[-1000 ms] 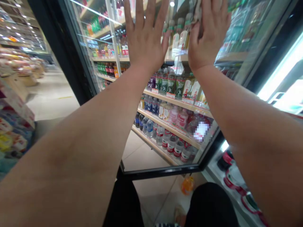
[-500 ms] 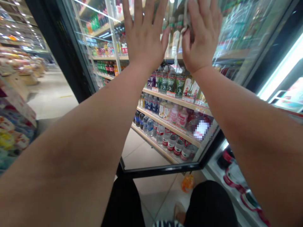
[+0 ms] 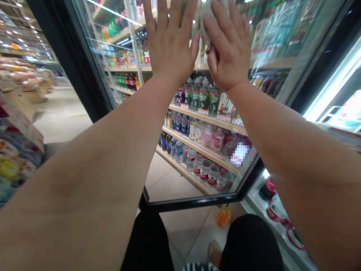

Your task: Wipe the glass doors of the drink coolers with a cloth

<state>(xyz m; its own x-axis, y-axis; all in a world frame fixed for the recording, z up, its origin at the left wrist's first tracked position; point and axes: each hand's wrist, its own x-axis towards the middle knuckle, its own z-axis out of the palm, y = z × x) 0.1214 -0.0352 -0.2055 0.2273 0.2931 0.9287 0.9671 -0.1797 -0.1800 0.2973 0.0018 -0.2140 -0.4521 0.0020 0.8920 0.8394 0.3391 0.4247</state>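
A glass door (image 3: 166,180) in a black frame stands in front of me, with bottles showing in its pane. My left hand (image 3: 172,45) lies against the upper part of the glass, fingers spread, holding nothing. Just right of it, my right hand (image 3: 229,49) presses a pale, whitish cloth (image 3: 207,22) to the pane. The cloth shows only along the left side of that hand; the rest is hidden under the fingers. The fingertips of my left hand run up to the top edge of the view.
Shelves of bottled drinks (image 3: 204,98) show through or in the glass. An orange object (image 3: 224,217) sits low by the door's bottom edge, near my right knee (image 3: 254,241). More bottles (image 3: 269,188) line the lit cabinet at right. At left are a store aisle (image 3: 67,109) and packaged goods (image 3: 11,162).
My right hand has slid left and slightly down across the glass with the cloth, tilting leftward. My left hand has stayed almost in place.
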